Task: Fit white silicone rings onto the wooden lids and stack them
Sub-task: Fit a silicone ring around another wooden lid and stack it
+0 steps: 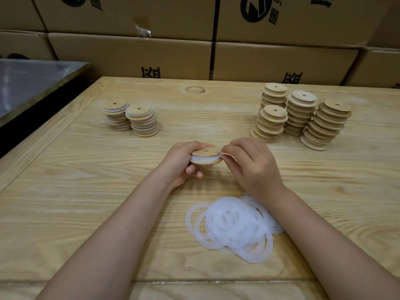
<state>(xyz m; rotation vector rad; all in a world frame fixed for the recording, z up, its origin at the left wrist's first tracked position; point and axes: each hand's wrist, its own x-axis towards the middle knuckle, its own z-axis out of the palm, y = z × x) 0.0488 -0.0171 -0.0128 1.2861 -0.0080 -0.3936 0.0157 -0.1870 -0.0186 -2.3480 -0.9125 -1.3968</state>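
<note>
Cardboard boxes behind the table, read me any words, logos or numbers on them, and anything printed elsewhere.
Lower boxes: one bold black character each, cut by the table edge, unreadable.
Upper boxes: round dark logo and black characters, cut off at the picture's top, unreadable.
Lids and rings: no print.

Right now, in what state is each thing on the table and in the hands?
held lid, lifted off the table, slightly tilted.
ring, wrapped around the held lid; right side hidden.
left grip, holds the held lid.
right grip, pinches the ring at the lid's edge.
loose rings, lying in an overlapping pile.
left stacks, two, rings fitted.
right stacks, four, without rings.
</note>
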